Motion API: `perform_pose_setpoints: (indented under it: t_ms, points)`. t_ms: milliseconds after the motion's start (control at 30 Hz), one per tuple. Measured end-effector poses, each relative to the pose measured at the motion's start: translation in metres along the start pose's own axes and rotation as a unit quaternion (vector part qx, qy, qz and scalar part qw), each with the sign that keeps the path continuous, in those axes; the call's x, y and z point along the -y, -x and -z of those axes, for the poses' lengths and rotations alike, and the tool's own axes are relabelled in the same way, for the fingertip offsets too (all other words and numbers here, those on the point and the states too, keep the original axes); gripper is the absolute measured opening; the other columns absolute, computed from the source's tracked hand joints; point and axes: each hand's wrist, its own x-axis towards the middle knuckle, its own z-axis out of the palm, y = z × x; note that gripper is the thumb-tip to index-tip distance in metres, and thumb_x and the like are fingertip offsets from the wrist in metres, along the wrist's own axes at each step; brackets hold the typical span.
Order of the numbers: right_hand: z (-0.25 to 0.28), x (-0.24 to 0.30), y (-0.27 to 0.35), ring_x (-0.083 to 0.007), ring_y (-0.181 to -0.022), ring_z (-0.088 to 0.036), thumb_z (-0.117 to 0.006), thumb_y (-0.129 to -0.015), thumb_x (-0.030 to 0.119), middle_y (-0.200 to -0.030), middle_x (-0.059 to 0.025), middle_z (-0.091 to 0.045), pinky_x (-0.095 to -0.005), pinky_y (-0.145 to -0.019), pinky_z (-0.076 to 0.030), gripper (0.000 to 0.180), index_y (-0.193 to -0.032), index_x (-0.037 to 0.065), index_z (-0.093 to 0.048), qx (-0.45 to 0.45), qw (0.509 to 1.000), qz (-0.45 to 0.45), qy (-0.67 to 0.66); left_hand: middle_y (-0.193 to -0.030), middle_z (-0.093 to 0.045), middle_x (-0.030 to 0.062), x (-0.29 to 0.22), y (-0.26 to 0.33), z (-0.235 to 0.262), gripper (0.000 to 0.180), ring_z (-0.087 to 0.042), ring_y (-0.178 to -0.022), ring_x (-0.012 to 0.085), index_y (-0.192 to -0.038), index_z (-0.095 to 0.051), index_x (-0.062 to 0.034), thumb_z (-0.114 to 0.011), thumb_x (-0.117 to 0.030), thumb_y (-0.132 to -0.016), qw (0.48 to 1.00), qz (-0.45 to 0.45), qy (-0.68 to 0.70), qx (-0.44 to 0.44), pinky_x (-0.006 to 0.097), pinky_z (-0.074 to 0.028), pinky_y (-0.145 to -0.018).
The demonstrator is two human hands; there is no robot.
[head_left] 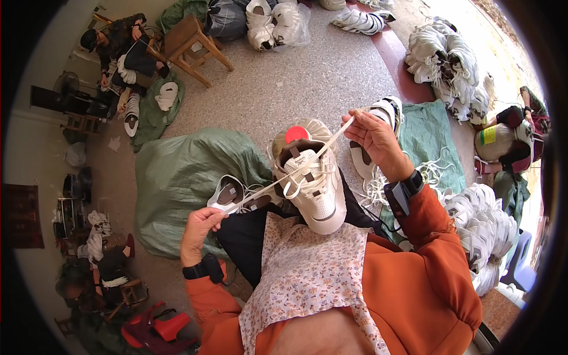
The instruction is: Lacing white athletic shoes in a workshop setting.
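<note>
A white sneaker (316, 198) rests in my lap, toe toward me, its dark-lined opening facing away. A cream shoelace (284, 177) is stretched tight on a slant across the sneaker's tongue. My left hand (202, 229) pinches one end, low on the left. At the upper right my right hand (378, 142) pinches the other end, raised above the shoe. Some lace loops hang loose over the sneaker's front. Behind the shoe stands a clear plastic container with a red lid (296, 134), partly hidden.
A large green sack (189, 183) lies to my left, with another white shoe (226, 192) at its edge. Loose laces (435, 171) and shoes lie on a green sheet (432, 130) to my right. Shoe bundles (482, 222) and a wooden stool (192, 44) surround me. Other people sit at the left.
</note>
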Motion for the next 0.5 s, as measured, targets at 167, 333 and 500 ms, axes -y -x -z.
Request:
perform_pose_setpoints:
  t_ms: [167, 333, 500]
  points:
    - [0.003, -0.006, -0.001, -0.0128, -0.075, -0.065, -0.054, -0.097, 0.021, -0.088, -0.0057, -0.067, -0.0256, -0.074, -0.054, 0.026, -0.111, -0.001, -0.059, -0.062, 0.997, -0.015, -0.052, -0.073, -0.065, 0.0016, 0.033, -0.006, -0.003, 0.012, -0.055, -0.060, 0.0059, -0.091, -0.069, -0.0001, -0.067, -0.011, -0.088, 0.991, 0.000, 0.009, -0.131, 0.019, -0.044, -0.056]
    - [-0.001, -0.013, 0.012, -0.0067, -0.047, -0.048, -0.060, -0.093, 0.023, -0.059, 0.0010, -0.055, -0.0208, -0.046, -0.039, 0.024, -0.094, 0.000, -0.067, 0.025, 0.992, -0.023, 0.122, -0.082, -0.066, 0.0053, 0.044, -0.011, -0.016, 0.011, -0.060, -0.068, 0.0095, -0.093, -0.066, -0.0035, -0.069, -0.013, -0.087, 0.936, -0.140, 0.225, -0.234, 0.023, -0.049, -0.063]
    - [-0.010, -0.012, 0.029, -0.0052, -0.041, -0.039, -0.063, -0.092, 0.024, -0.051, 0.0027, -0.047, -0.0220, -0.040, -0.030, 0.026, -0.090, 0.000, -0.070, 0.108, 0.954, -0.100, 0.262, -0.104, -0.067, 0.0081, 0.034, -0.018, -0.033, 0.022, -0.065, -0.085, 0.0161, -0.101, -0.061, -0.0085, -0.067, -0.027, -0.090, 0.844, -0.164, 0.435, -0.267, 0.028, -0.052, -0.069]
